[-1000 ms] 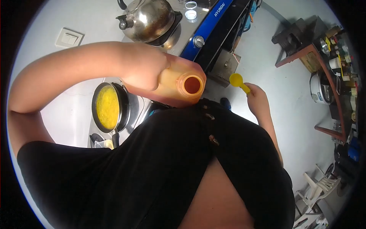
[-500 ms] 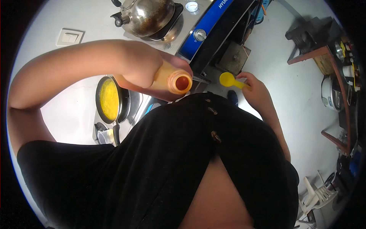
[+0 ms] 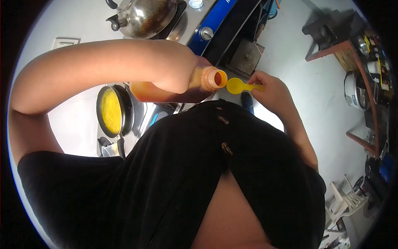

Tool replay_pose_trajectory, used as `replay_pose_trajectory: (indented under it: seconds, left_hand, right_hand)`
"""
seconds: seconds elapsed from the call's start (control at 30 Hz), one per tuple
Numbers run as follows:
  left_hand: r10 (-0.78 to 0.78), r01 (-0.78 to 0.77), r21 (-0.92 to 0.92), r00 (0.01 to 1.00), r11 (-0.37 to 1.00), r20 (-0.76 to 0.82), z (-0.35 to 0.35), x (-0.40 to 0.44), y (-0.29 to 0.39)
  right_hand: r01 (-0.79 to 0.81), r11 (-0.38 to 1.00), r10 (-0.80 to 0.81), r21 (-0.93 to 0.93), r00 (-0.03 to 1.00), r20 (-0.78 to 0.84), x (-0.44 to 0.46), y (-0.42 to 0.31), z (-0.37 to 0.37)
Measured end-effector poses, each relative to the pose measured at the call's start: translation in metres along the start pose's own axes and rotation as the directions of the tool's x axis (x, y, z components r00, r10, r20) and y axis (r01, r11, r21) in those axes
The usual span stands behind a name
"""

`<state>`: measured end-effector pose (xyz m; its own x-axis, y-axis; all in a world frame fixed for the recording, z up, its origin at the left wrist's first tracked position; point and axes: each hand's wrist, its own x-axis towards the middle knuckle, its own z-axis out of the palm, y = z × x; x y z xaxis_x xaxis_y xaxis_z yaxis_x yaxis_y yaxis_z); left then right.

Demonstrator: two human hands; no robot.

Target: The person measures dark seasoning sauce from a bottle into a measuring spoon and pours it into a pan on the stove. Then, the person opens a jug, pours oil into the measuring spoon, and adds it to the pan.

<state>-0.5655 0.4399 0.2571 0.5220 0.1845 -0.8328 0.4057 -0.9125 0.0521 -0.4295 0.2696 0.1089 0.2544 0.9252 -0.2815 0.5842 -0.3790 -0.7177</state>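
My left hand (image 3: 176,74) is closed around a large clear plastic bottle (image 3: 151,94) of orange-brown liquid. The bottle lies tilted nearly on its side, its uncapped mouth pointing right. Just right of that mouth is the round bowl of a yellow measuring spoon (image 3: 235,86). My right hand (image 3: 269,90) pinches the spoon by its handle. Whether the spoon touches the bottle's rim I cannot tell, and no liquid shows in the bowl. Most fingers of my left hand are hidden behind the bottle.
A frying pan (image 3: 111,112) with yellow food sits on the stove at left. A metal kettle (image 3: 151,16) stands on the far burner, near a blue panel with a knob (image 3: 206,33). Shelves of kitchenware (image 3: 360,83) and a white plastic chair (image 3: 346,201) are at right.
The bottle has moved right and levelled out, its mouth turning toward the spoon. The spoon has shifted slightly left, so the two are now close together. The whole view has shifted slightly.
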Motion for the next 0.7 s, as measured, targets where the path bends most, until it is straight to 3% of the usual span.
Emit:
replay_pose_trajectory:
  seconds: [0.37,0.47,0.53,0.7]
  left_hand:
    - [-0.03,0.026,0.105,0.999,0.994,0.034,0.002,0.017,0.012]
    - [0.042,-0.037,0.072,0.997,0.997,-0.07,0.002,0.02,0.016]
    - [-0.066,0.048,0.218,0.995,0.975,0.073,-0.009,0.02,0.03]
    - [-0.048,0.026,0.251,0.995,0.968,0.084,-0.003,0.032,0.03]
  right_hand:
    - [0.0,0.999,0.0,-0.033,1.0,-0.007,-0.004,-0.001,-0.011]
    - [0.007,0.999,-0.007,-0.048,1.0,-0.02,-0.002,0.002,-0.011]
    - [0.01,0.998,-0.011,-0.06,1.0,-0.02,-0.001,0.002,-0.012]
    - [0.025,0.997,-0.028,-0.073,0.999,-0.034,0.003,0.011,-0.008]
